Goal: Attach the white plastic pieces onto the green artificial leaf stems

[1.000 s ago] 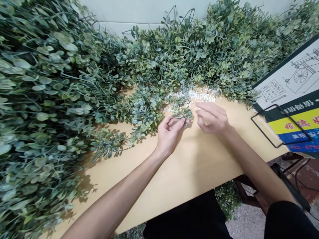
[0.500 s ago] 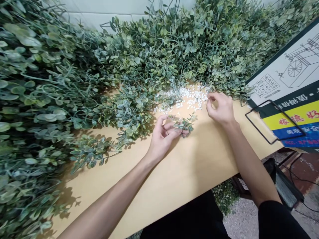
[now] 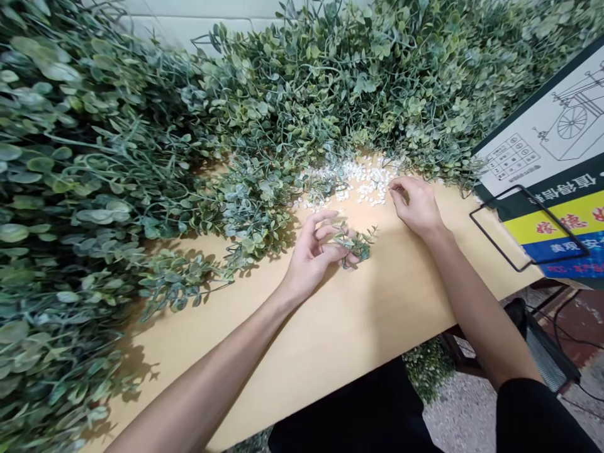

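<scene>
My left hand [image 3: 317,250] is closed on a small artificial leaf sprig [image 3: 357,244], pinched between thumb and fingers just above the table; the index finger stands apart from it. To its right, my right hand [image 3: 414,204] hovers at the edge of a scatter of small white plastic pieces [image 3: 372,182]. Its thumb and index finger are curled together in a pinch, and whatever lies between the tips is too small to make out. The white pieces lie loose on the table, some partly under leaves.
Heaps of artificial greenery [image 3: 264,107] line the back and left of the tan tabletop [image 3: 302,352]. At right stands a printed cardboard panel [image 3: 552,195] with a black wire frame [image 3: 519,267] before it. More greenery [image 3: 429,371] sits below the table edge.
The view has shifted slightly. My left hand's index finger has straightened away from the sprig, which it still holds. My right hand stays near the white pieces, its pinch about the same.
</scene>
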